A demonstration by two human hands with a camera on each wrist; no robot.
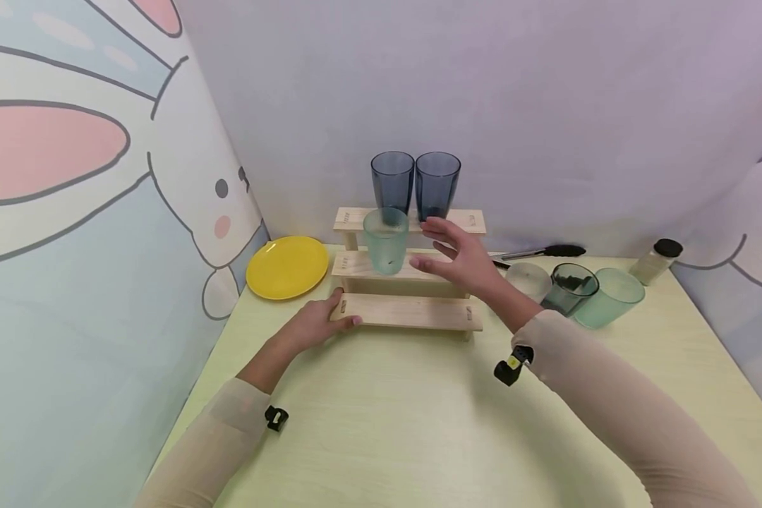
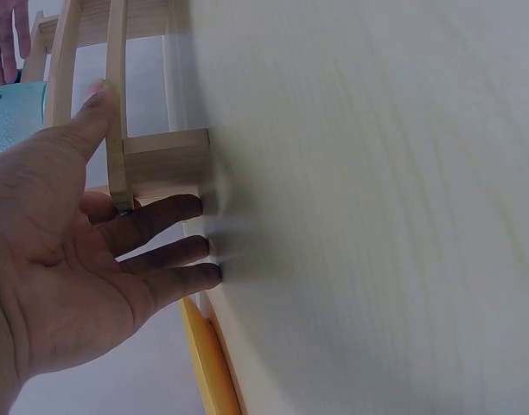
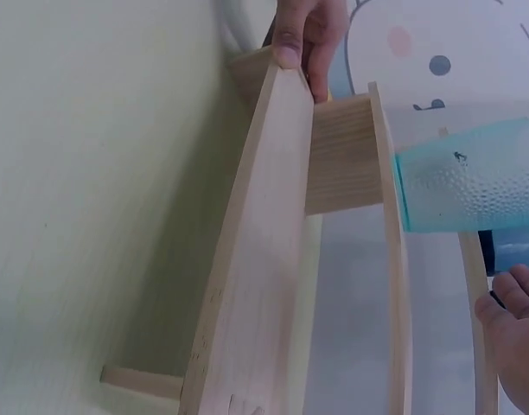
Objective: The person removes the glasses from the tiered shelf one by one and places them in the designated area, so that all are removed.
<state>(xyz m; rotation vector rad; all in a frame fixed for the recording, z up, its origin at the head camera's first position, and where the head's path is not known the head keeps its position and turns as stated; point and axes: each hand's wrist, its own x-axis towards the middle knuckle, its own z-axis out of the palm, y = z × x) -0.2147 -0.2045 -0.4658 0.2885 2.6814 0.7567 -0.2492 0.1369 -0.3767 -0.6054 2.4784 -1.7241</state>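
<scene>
A three-tier wooden step rack (image 1: 413,312) stands at the back of the table. My left hand (image 1: 317,321) grips the left end of its lowest board, thumb on top, the other fingers beyond the end. On the middle tier is a teal textured glass (image 1: 387,247). Two dark blue glasses, a left one (image 1: 392,173) and a right one (image 1: 438,180), stand side by side on the top tier. My right hand (image 1: 460,261) is held with fingers spread just right of the teal glass, its fingertips near the base of the right blue glass. It holds nothing.
Left of the rack is a yellow plate (image 1: 287,268). To the right are a clear glass (image 1: 529,283), a tilted dark glass (image 1: 568,293), a tilted green glass (image 1: 609,300), a black-lidded jar (image 1: 654,264) and a black-handled utensil (image 1: 564,250). A wall stands close behind.
</scene>
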